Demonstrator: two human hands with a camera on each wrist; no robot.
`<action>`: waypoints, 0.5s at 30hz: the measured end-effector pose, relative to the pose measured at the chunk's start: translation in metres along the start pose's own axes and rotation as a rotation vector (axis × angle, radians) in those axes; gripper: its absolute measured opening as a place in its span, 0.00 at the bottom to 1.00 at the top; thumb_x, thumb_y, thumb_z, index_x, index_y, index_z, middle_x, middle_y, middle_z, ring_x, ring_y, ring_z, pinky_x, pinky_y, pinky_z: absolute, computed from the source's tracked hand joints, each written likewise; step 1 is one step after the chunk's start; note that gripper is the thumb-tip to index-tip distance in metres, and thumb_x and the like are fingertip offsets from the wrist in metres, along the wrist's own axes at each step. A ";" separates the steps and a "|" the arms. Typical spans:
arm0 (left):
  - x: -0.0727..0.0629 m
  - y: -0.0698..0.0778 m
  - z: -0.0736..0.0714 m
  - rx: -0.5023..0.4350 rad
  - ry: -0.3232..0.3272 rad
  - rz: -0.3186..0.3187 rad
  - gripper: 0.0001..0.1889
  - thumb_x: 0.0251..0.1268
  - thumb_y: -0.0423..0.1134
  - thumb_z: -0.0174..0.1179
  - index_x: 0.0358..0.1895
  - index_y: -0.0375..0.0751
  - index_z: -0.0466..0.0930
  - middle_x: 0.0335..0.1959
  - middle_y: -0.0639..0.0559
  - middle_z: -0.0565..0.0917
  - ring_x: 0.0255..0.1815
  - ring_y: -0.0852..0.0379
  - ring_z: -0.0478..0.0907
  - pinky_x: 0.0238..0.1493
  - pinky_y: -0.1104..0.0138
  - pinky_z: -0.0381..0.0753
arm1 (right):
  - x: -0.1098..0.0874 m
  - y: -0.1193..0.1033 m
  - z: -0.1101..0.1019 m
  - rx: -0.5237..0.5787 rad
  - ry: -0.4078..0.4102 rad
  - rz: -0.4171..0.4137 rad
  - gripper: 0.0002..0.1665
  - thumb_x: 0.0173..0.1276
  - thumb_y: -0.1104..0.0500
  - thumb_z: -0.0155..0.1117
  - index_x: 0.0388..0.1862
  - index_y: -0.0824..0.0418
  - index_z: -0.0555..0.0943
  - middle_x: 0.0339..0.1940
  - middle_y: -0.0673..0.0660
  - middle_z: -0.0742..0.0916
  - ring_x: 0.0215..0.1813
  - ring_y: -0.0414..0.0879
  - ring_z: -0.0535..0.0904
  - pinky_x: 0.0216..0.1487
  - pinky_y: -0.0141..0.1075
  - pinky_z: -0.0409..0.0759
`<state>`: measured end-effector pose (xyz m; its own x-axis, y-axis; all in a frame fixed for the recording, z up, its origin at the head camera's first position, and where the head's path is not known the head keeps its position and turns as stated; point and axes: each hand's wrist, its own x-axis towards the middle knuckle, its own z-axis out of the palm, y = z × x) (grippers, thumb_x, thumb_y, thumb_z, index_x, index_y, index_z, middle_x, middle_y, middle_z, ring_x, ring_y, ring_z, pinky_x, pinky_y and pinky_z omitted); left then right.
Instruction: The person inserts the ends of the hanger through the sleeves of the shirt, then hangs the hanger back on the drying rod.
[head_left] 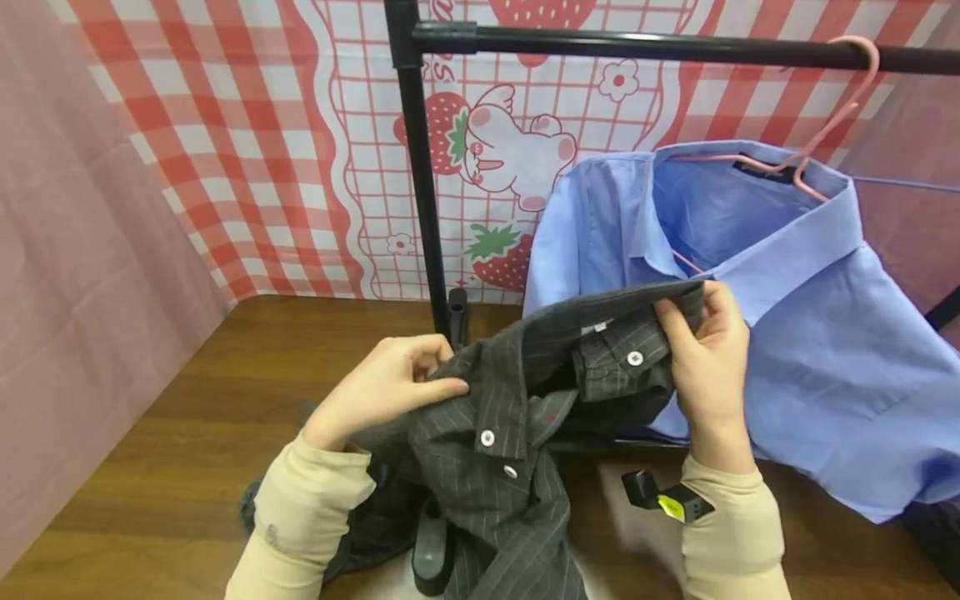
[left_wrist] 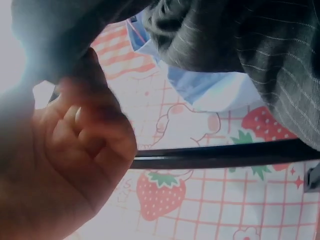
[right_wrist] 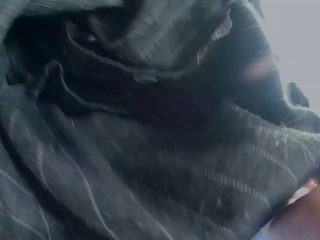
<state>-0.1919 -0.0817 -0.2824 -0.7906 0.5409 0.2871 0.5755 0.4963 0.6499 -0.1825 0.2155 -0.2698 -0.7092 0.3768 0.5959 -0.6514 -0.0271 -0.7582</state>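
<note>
A dark grey pinstriped shirt point(head_left: 495, 492) with white buttons is stretched between both hands above the table. My left hand point(head_left: 382, 383) pinches its upper edge at the left, thumb in front. At the other end of that edge, my right hand point(head_left: 712, 375) pinches the cloth beside a buttoned piece. The left wrist view shows the left hand point(left_wrist: 75, 165) with curled fingers, and grey striped cloth point(left_wrist: 200, 40) hanging beside it. Folds of the shirt point(right_wrist: 175, 185) fill most of the right wrist view, and only a sliver of the right hand point(right_wrist: 300, 220) shows there.
A light blue shirt point(head_left: 840, 350) hangs on a pink hanger point(head_left: 864, 83) from the black rack bar point(head_left: 637, 46), close behind the right hand. A black upright point(head_left: 423, 167) stands on the wooden table point(head_left: 195, 417). Behind is a strawberry-patterned cloth point(head_left: 247, 142).
</note>
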 end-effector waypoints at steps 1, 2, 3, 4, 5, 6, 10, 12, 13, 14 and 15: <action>0.000 0.000 0.001 0.019 -0.029 0.017 0.10 0.54 0.44 0.64 0.28 0.49 0.71 0.15 0.59 0.66 0.17 0.64 0.63 0.23 0.71 0.65 | 0.002 -0.001 -0.003 0.052 0.030 -0.002 0.12 0.58 0.77 0.56 0.32 0.60 0.76 0.25 0.53 0.82 0.23 0.39 0.77 0.25 0.26 0.75; 0.001 0.000 0.002 0.048 -0.045 0.031 0.10 0.54 0.41 0.64 0.27 0.49 0.70 0.16 0.59 0.66 0.18 0.64 0.63 0.23 0.71 0.65 | 0.003 -0.002 -0.005 0.090 0.054 -0.008 0.12 0.57 0.77 0.56 0.32 0.61 0.76 0.25 0.53 0.82 0.23 0.39 0.77 0.24 0.26 0.75; 0.002 -0.001 0.003 0.095 -0.043 0.044 0.10 0.53 0.39 0.63 0.26 0.49 0.69 0.17 0.58 0.66 0.19 0.63 0.63 0.23 0.71 0.64 | 0.004 -0.003 -0.006 0.113 0.071 -0.016 0.12 0.57 0.77 0.56 0.32 0.62 0.75 0.24 0.54 0.82 0.23 0.39 0.77 0.24 0.26 0.75; 0.003 -0.002 0.005 0.144 -0.035 0.049 0.10 0.51 0.37 0.62 0.25 0.49 0.68 0.18 0.58 0.66 0.19 0.63 0.63 0.24 0.71 0.63 | 0.005 -0.004 -0.008 0.128 0.081 -0.022 0.11 0.56 0.78 0.57 0.32 0.63 0.75 0.24 0.54 0.82 0.23 0.40 0.78 0.24 0.26 0.75; 0.004 -0.002 0.007 0.196 -0.022 0.051 0.11 0.50 0.34 0.61 0.23 0.48 0.66 0.18 0.58 0.65 0.20 0.62 0.62 0.24 0.71 0.62 | 0.005 -0.005 -0.009 0.141 0.086 -0.025 0.11 0.56 0.78 0.57 0.32 0.64 0.75 0.24 0.55 0.82 0.22 0.40 0.78 0.23 0.26 0.75; 0.006 -0.003 0.009 0.245 0.003 0.052 0.12 0.49 0.33 0.60 0.21 0.48 0.64 0.19 0.57 0.64 0.20 0.62 0.61 0.24 0.70 0.61 | 0.005 -0.005 -0.009 0.152 0.090 -0.028 0.10 0.55 0.78 0.58 0.32 0.66 0.75 0.23 0.55 0.82 0.22 0.40 0.78 0.23 0.26 0.75; 0.013 -0.009 0.014 0.279 0.192 -0.001 0.14 0.50 0.27 0.56 0.20 0.44 0.59 0.23 0.53 0.68 0.24 0.59 0.61 0.26 0.68 0.59 | 0.004 -0.010 -0.010 0.171 0.087 -0.031 0.09 0.53 0.77 0.61 0.32 0.69 0.77 0.22 0.57 0.83 0.19 0.41 0.78 0.20 0.27 0.75; 0.014 -0.010 0.014 0.195 0.332 -0.092 0.13 0.52 0.25 0.52 0.22 0.42 0.58 0.23 0.51 0.68 0.24 0.56 0.63 0.25 0.67 0.60 | 0.003 -0.012 -0.010 0.158 0.078 -0.023 0.09 0.52 0.76 0.63 0.32 0.69 0.78 0.21 0.57 0.83 0.18 0.41 0.79 0.20 0.28 0.75; 0.014 -0.010 0.013 0.137 0.413 -0.148 0.11 0.53 0.25 0.51 0.24 0.42 0.58 0.22 0.50 0.67 0.24 0.55 0.64 0.25 0.66 0.61 | 0.002 -0.014 -0.010 0.144 0.068 -0.020 0.09 0.52 0.76 0.63 0.32 0.69 0.78 0.20 0.57 0.83 0.18 0.41 0.79 0.19 0.28 0.75; 0.013 -0.008 0.012 0.072 0.491 -0.208 0.10 0.55 0.26 0.50 0.25 0.42 0.58 0.21 0.51 0.67 0.24 0.54 0.64 0.24 0.66 0.61 | 0.001 -0.015 -0.009 0.128 0.055 -0.020 0.09 0.52 0.76 0.64 0.33 0.69 0.79 0.20 0.57 0.83 0.17 0.41 0.79 0.18 0.28 0.75; 0.013 -0.007 0.010 0.006 0.562 -0.262 0.09 0.57 0.29 0.49 0.26 0.41 0.59 0.20 0.51 0.67 0.24 0.54 0.64 0.24 0.65 0.62 | 0.000 -0.017 -0.008 0.113 0.045 -0.024 0.09 0.51 0.76 0.64 0.33 0.69 0.79 0.19 0.56 0.83 0.17 0.41 0.79 0.18 0.28 0.75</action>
<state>-0.2037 -0.0715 -0.2906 -0.8942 -0.0395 0.4460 0.3469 0.5686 0.7459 -0.1694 0.2235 -0.2591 -0.6817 0.4195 0.5994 -0.6963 -0.1205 -0.7076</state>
